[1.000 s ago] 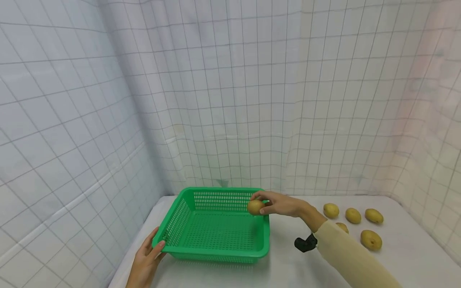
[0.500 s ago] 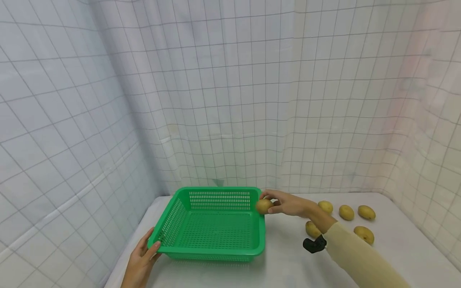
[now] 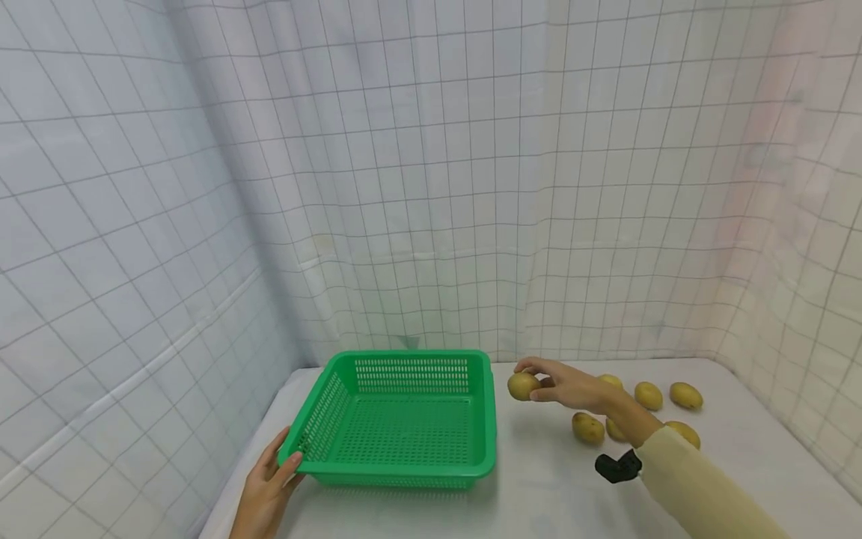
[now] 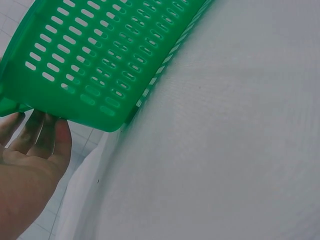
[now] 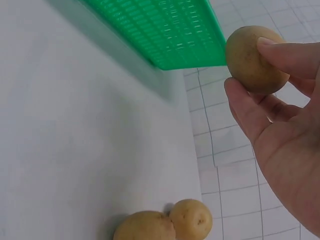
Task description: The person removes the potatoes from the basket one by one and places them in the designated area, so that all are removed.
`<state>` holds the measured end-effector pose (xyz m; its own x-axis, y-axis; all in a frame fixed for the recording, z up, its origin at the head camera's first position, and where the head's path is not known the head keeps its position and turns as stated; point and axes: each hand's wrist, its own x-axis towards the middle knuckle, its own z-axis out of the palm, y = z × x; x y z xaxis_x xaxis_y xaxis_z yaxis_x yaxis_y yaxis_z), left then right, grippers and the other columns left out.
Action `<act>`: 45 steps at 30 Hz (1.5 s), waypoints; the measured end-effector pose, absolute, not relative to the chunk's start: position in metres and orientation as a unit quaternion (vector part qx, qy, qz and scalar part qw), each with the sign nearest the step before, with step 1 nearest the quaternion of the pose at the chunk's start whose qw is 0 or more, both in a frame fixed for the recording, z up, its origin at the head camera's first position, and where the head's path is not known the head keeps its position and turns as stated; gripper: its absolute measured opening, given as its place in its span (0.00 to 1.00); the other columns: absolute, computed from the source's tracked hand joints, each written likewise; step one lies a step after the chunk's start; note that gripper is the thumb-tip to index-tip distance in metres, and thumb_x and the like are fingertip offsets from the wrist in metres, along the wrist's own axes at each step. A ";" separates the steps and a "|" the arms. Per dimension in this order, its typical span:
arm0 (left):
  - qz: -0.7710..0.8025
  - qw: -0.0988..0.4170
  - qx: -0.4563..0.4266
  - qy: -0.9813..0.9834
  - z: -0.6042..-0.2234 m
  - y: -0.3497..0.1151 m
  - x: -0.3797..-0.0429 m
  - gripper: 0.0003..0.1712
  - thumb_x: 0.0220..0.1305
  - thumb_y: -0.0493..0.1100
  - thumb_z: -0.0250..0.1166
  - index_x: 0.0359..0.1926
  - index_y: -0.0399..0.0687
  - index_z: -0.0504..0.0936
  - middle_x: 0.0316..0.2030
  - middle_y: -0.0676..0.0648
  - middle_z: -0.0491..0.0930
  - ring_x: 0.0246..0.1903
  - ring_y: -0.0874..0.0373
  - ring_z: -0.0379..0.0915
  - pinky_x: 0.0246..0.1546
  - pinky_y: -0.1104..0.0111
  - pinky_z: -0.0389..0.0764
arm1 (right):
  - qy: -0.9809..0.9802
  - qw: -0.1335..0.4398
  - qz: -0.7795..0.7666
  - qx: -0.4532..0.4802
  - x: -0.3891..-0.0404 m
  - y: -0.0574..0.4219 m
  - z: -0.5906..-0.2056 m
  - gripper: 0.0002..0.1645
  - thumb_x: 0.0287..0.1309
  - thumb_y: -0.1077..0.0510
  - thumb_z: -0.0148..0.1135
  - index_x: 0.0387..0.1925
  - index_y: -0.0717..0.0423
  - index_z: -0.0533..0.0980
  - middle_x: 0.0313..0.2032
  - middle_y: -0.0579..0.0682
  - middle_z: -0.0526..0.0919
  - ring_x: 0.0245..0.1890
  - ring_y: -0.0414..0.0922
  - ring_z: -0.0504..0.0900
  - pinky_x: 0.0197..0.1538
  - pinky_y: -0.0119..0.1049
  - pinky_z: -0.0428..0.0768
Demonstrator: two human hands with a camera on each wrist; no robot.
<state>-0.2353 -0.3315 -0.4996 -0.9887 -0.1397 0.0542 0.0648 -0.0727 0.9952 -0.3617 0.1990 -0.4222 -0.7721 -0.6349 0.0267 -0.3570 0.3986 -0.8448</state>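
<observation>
A green plastic basket (image 3: 404,470) with slotted sides stands on the white table, nothing in it. My left hand (image 3: 264,483) grips its near left corner, thumb over the rim; in the left wrist view the fingers (image 4: 42,135) reach under that rim. To the right of the basket, my right hand (image 3: 562,385) holds a potato (image 3: 523,386) between thumb and fingers, raised above the table. The right wrist view shows this potato (image 5: 252,60) pinched, with the basket wall (image 5: 170,35) beyond it.
Several more potatoes lie on the right of the table, among them one potato (image 3: 588,429) below my right wrist and another (image 3: 685,395) farther right. My right forearm partly covers some. Grid-patterned white sheets (image 3: 431,187) enclose the table at back and sides.
My right hand has carried the potato rightward, from over the basket's right rim to beside the basket. The left hand keeps its hold on the corner. The view has shifted slightly.
</observation>
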 end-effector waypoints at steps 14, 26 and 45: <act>-0.728 0.062 0.022 -0.682 -0.501 -0.343 -0.229 0.47 0.81 0.45 0.58 0.83 0.41 0.38 0.76 0.38 0.43 0.56 0.76 0.69 0.52 0.76 0.78 | 0.829 0.119 -0.474 -0.272 -0.353 0.247 -0.443 0.26 0.75 0.56 0.61 0.69 0.57 0.68 0.66 0.62 0.70 0.65 0.67 0.71 0.63 0.62 0.73; -0.740 0.080 0.051 -0.665 -0.506 -0.348 -0.222 0.49 0.79 0.44 0.61 0.83 0.39 0.38 0.69 0.51 0.53 0.51 0.77 0.72 0.48 0.76 0.80 | 0.854 0.094 -0.462 -0.218 -0.345 0.290 -0.451 0.27 0.75 0.56 0.60 0.70 0.56 0.67 0.68 0.63 0.68 0.70 0.69 0.63 0.67 0.67 0.67; -0.733 0.069 0.030 -0.676 -0.499 -0.330 -0.236 0.47 0.79 0.44 0.60 0.83 0.42 0.40 0.73 0.44 0.51 0.57 0.74 0.70 0.51 0.78 0.78 | 0.881 0.036 -0.450 -0.142 -0.321 0.379 -0.460 0.33 0.77 0.54 0.60 0.72 0.65 0.60 0.68 0.73 0.63 0.66 0.78 0.61 0.60 0.69 0.72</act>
<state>-0.2360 -0.3298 -0.4991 -0.9887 -0.1419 0.0488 0.0600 -0.0756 0.9953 -0.3207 0.3790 -0.4599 -0.9569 -0.2830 0.0656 -0.2189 0.5540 -0.8032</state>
